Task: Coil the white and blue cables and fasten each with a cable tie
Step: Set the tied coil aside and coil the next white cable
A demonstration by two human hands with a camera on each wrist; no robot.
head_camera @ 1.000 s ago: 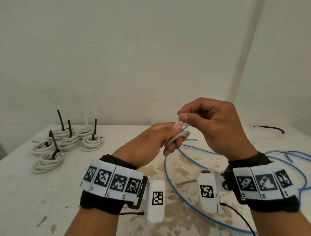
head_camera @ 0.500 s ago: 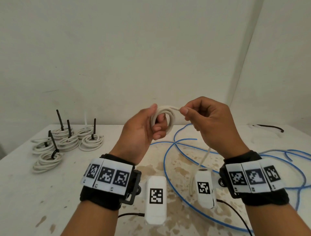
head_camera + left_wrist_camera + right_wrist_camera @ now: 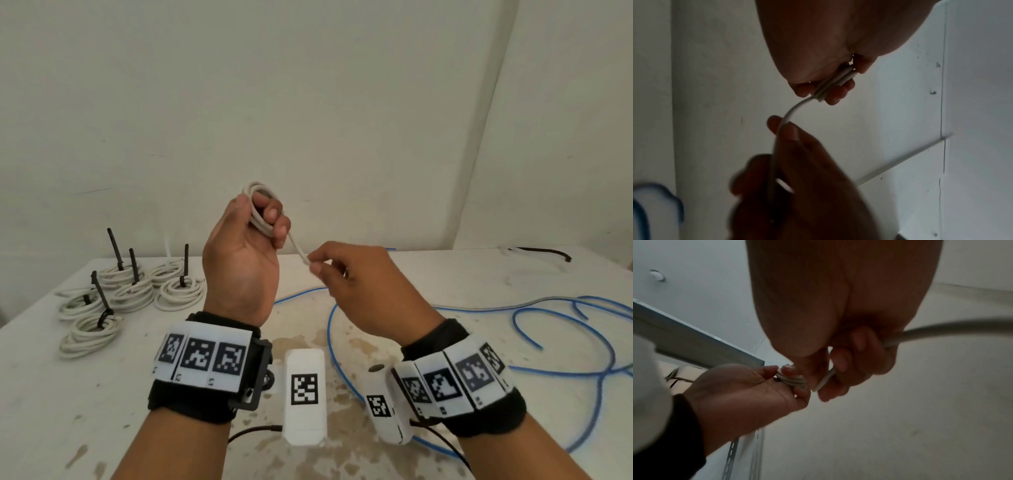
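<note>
1. The white cable [image 3: 261, 212] is wound into a small coil held up above the tabletop [image 3: 51, 394], a short free stretch running down to my other hand
2. My left hand [image 3: 245, 253] has its fingers [image 3: 274, 219] curled round the coil, clamping the loops against the thumb
3. My right hand [image 3: 363, 284] pinches the free stretch between thumb and forefinger, just beside the coil; the rest of it trails out behind the palm
4. The blue cable [image 3: 534, 329] lies loose on the tabletop, under and to the right of my hands
5. At the far left sit several coiled white bundles [image 3: 178, 294], each with a black tie [image 3: 102, 301] sticking up
</note>
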